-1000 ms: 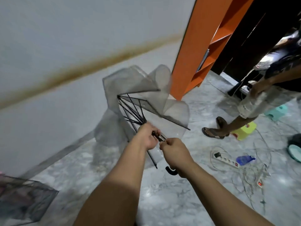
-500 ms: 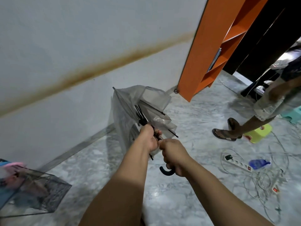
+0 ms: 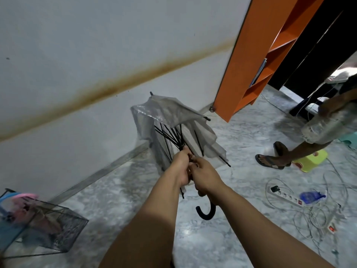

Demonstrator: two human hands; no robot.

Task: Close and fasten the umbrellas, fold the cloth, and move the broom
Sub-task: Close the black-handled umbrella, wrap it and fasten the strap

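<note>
Up front, umbrella (image 3: 173, 120) canopy beyond left hand (image 3: 181, 167), right hand (image 3: 204, 176)

Umbrella (image 3: 173, 120) before the wall (image 3: 96, 45); shelf (image 3: 257, 55) to its right.

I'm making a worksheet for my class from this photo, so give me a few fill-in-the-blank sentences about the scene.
1. Both the left hand and the right hand grip the shaft of the half-folded clear plastic umbrella with black ribs, whose curved handle is coloured ____.
2. The tall shelf unit against the wall is coloured ____.
3. The white power strip lies on the ____.

Missing words: black; orange; floor
</note>
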